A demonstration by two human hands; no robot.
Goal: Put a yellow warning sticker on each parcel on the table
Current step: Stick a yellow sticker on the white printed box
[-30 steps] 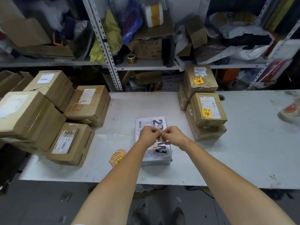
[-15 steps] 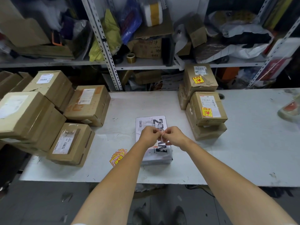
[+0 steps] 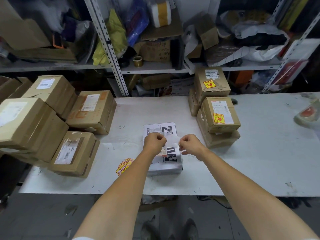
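A flat white parcel (image 3: 170,166) with black print lies at the middle of the white table (image 3: 259,161). Just above it, my left hand (image 3: 154,142) and my right hand (image 3: 189,144) each pinch an end of a small pale sticker sheet (image 3: 173,140) stretched between them. Which layer each hand has, I cannot tell. A fanned pile of yellow warning stickers (image 3: 123,166) lies left of the parcel. On the right, two stacked brown boxes (image 3: 220,113) (image 3: 212,82) carry yellow stickers. The brown boxes on the left (image 3: 91,111) (image 3: 74,153) show only white labels.
More brown boxes (image 3: 26,122) are heaped at the table's left end. Behind the table stand metal shelves (image 3: 110,49) crammed with bags, cartons and a tape roll (image 3: 138,61). A pale object (image 3: 308,115) lies at the far right edge.
My hands, pressed together over the parcel before, have drawn apart sideways. A pale strip of the sticker sheet now shows between them.
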